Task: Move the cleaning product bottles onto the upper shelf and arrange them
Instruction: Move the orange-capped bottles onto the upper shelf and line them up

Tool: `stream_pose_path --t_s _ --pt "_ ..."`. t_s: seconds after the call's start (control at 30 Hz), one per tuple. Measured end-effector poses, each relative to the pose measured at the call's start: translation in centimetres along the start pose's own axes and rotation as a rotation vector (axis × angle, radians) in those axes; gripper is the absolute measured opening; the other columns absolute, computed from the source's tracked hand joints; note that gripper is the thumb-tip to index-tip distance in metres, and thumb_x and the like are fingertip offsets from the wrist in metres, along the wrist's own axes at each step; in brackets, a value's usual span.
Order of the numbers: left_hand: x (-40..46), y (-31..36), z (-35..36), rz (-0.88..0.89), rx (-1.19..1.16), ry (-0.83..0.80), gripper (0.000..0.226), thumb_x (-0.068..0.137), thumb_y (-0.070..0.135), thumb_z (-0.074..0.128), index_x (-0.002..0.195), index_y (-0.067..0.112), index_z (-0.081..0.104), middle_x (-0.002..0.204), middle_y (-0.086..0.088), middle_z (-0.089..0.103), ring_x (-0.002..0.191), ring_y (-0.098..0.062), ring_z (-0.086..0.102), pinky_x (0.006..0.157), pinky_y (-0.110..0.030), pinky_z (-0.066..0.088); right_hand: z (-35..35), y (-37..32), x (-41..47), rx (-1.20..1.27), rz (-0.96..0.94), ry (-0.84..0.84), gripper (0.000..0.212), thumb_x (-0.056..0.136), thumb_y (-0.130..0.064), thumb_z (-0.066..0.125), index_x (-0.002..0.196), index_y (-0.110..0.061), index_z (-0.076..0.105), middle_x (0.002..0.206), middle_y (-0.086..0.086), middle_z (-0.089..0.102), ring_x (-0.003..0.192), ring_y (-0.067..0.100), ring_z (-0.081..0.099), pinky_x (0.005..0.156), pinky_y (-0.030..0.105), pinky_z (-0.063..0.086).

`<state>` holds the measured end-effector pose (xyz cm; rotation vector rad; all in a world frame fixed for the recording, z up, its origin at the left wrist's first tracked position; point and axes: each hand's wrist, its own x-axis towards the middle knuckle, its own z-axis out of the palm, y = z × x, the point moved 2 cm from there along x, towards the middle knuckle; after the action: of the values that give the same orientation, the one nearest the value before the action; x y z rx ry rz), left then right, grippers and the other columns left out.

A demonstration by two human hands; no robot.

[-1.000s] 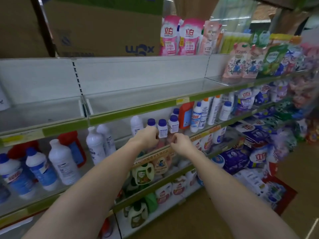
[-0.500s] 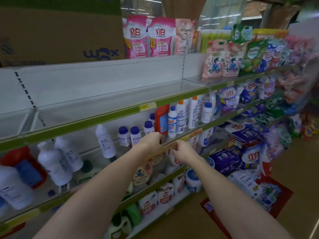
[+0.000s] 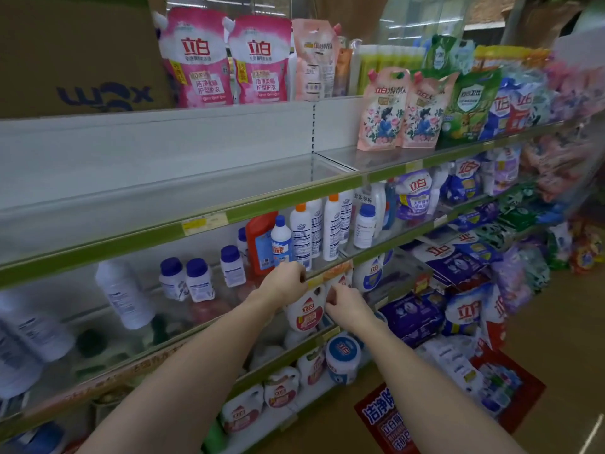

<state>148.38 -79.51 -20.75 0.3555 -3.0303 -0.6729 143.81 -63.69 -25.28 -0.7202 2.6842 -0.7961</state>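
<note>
2 hands (image 3: 314, 293) at shelf edge; 3 blue-cap btls (image 3: 199, 279) left.

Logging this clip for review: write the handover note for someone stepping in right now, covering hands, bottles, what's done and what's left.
Left hand: fingers curled at the front edge of the bottle shelf, beside the blue-capped bottle; whether it grips anything cannot be told.
Right hand: loosely curled just below that edge, holding nothing visible.
Bottles: the red bottle, orange-capped bottles and small blue-capped jars all stand on that shelf.
Done: nothing; the upper shelf above them holds no bottles.
Left: lift every bottle up and line them up.
</note>
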Motion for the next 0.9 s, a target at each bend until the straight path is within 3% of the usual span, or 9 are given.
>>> stream_pose_path --t_s 0.13,0.2,0.3,0.37,0.43,0.5,0.6,0.8,0.9 --pt "4.3 0.0 2.3 -0.013 -0.020 -0.044 0.014 0.091 0.013 0.058 0.082 0.004 0.063 0.079 -0.014 0.067 0.074 -0.028 0.065 0.066 -0.044 0.057 0.6 1.9 3.6 0.047 0.009 0.003 0.005 0.096 -0.019 0.061 0.094 -0.021 0.056 0.091 -0.005 0.060 0.088 0.016 0.059 0.076 0.031 0.048" --pt "6.8 0.0 3.1 -0.019 -0.063 -0.039 0.019 0.092 0.013 0.057 0.073 0.011 0.057 0.071 -0.006 0.061 0.067 -0.022 0.059 0.057 -0.035 0.050 0.4 3.0 5.5 0.088 0.049 0.022 0.004 0.094 -0.019 0.062 0.097 -0.020 0.059 0.094 -0.004 0.062 0.090 0.017 0.061 0.078 0.034 0.052" --pt "10.4 -0.1 3.8 -0.037 -0.132 -0.031 0.018 0.094 0.016 0.057 0.076 0.016 0.054 0.070 0.001 0.056 0.064 -0.013 0.054 0.052 -0.025 0.040 -0.3 4.5 8.6 0.100 0.113 0.053 0.007 0.094 -0.020 0.062 0.101 -0.020 0.060 0.097 -0.003 0.066 0.094 0.017 0.063 0.084 0.038 0.056" --pt "13.0 -0.2 4.3 -0.054 -0.161 -0.059 0.011 0.096 0.021 0.058 0.085 0.018 0.057 0.081 0.000 0.059 0.070 -0.012 0.055 0.058 -0.025 0.043 -1.0 5.2 10.6 0.102 0.125 0.070 0.006 0.095 -0.019 0.061 0.101 -0.020 0.060 0.096 -0.004 0.066 0.092 0.015 0.064 0.077 0.031 0.053" --pt "15.7 -0.3 4.6 -0.093 -0.199 -0.087 0.006 0.097 0.022 0.058 0.096 0.018 0.061 0.093 -0.004 0.063 0.087 -0.021 0.061 0.076 -0.032 0.049 -1.5 5.9 12.6 0.071 0.125 0.089 0.009 0.096 -0.014 0.058 0.104 -0.018 0.059 0.092 -0.007 0.062 0.089 0.014 0.061 0.068 0.024 0.048" --pt "17.9 -0.4 5.3 -0.128 -0.216 -0.090 0.012 0.098 0.021 0.058 0.103 0.012 0.065 0.102 -0.008 0.065 0.098 -0.026 0.062 0.084 -0.035 0.049 -1.9 6.4 14.3 0.052 0.142 0.072 0.015 0.094 -0.011 0.059 0.107 -0.018 0.058 0.095 -0.006 0.062 0.092 0.016 0.062 0.073 0.028 0.053" --pt "20.4 -0.4 6.2 -0.158 -0.245 -0.074 0.016 0.096 0.018 0.056 0.107 0.008 0.063 0.112 -0.012 0.065 0.100 -0.028 0.059 0.083 -0.034 0.047 -2.6 7.1 16.7 -0.019 0.126 0.009 0.018 0.093 -0.009 0.060 0.108 -0.017 0.059 0.102 0.002 0.065 0.093 0.020 0.064 0.081 0.039 0.059" --pt "25.9 0.1 7.8 -0.229 -0.305 0.000 0.021 0.101 0.024 0.049 0.113 0.007 0.051 0.112 -0.018 0.066 0.099 -0.035 0.063 0.084 -0.039 0.052 -3.9 9.8 22.4 0.066 0.142 -0.016 0.014 0.095 -0.010 0.063 0.101 -0.018 0.054 0.097 0.000 0.061 0.085 0.015 0.059 0.064 0.023 0.046" --pt "28.2 0.3 8.3 -0.316 -0.306 0.069 0.023 0.101 0.018 0.046 0.118 0.002 0.048 0.109 -0.021 0.063 0.095 -0.037 0.061 0.074 -0.038 0.045 -4.2 11.3 25.6 0.105 0.123 -0.062 0.017 0.094 -0.008 0.064 0.107 -0.016 0.057 0.101 -0.002 0.058 0.096 0.018 0.058 0.078 0.026 0.043"
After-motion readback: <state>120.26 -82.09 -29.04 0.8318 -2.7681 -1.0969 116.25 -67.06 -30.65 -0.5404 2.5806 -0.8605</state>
